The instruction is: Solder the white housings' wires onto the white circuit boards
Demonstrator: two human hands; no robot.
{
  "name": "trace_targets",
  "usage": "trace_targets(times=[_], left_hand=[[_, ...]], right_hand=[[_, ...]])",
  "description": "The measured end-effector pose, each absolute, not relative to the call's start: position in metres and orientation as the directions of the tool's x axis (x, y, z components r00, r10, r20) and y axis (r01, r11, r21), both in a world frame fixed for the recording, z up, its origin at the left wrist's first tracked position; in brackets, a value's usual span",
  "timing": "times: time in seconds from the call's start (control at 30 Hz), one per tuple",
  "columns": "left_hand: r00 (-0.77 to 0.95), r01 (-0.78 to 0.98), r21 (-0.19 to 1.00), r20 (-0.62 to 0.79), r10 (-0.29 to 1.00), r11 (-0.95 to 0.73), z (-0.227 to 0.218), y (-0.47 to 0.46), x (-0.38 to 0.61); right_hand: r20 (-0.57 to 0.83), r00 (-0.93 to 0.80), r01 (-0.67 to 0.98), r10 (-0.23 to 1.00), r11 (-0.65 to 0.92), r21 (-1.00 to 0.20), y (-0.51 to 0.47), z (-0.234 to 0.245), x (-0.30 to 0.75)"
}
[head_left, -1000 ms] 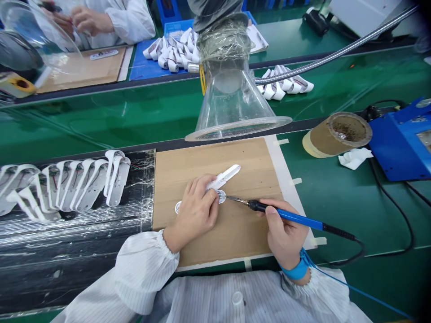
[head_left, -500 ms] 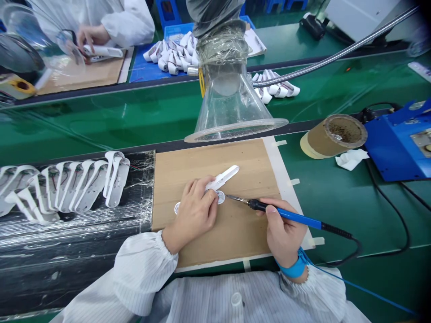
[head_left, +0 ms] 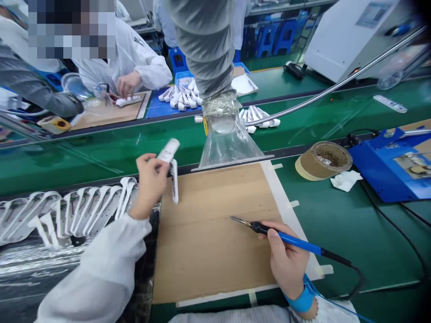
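Note:
My left hand (head_left: 151,179) is raised over the left back corner of the cardboard sheet (head_left: 205,251). Its fingers are closed on a white plastic housing (head_left: 169,151); a narrow strip-like piece of it hangs down on the right. My right hand (head_left: 288,258) grips a soldering iron (head_left: 296,242) with a blue handle like a pen, the metal tip pointing left above the cardboard. A blue band (head_left: 303,296) with a cord wraps the right wrist. Left of the cardboard, several similar white housings (head_left: 97,211) lie in a row on black film.
A clear fume hood (head_left: 229,148) hangs behind the cardboard. To the right stand a brown round pot (head_left: 323,159), a crumpled white tissue (head_left: 346,180) and a blue soldering station (head_left: 390,166). Across the green divider, a co-worker's hand (head_left: 129,84) handles a white part.
My left hand has lifted the white housing off the cardboard and carried it left and back. My right hand still holds the iron in about the same place. The camera view has tilted up.

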State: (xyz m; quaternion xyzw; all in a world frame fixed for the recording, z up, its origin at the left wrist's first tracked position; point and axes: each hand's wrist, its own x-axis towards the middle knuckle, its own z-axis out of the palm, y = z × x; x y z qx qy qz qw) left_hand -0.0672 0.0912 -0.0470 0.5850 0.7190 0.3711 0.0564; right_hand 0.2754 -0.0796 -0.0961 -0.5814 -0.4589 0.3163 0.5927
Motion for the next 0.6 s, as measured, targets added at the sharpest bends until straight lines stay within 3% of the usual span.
trace_targets(times=[0.1, 0.2, 0.4, 0.6], left_hand=[[-0.470, 0.715, 0.692, 0.367, 0.803, 0.102, -0.022, 0.129, -0.093], [-0.455, 0.707, 0.703, 0.377, 0.806, 0.070, -0.017, 0.133, -0.093], [-0.199, 0.773, 0.632, 0.323, 0.925, -0.054, -0.061, 0.095, -0.063], [0.000, 0.835, 0.527, 0.285, 0.958, -0.157, -0.092, 0.055, -0.050]], right_hand=[[0.179, 0.387, 0.161, 0.905, 0.125, -0.979, -0.079, -0.098, 0.274], [0.164, 0.391, 0.151, 0.906, 0.112, -0.982, -0.079, -0.101, 0.273], [0.136, 0.399, 0.144, 0.907, 0.084, -0.986, -0.078, -0.104, 0.273], [0.144, 0.407, 0.143, 0.902, 0.093, -0.985, -0.075, -0.102, 0.269]])
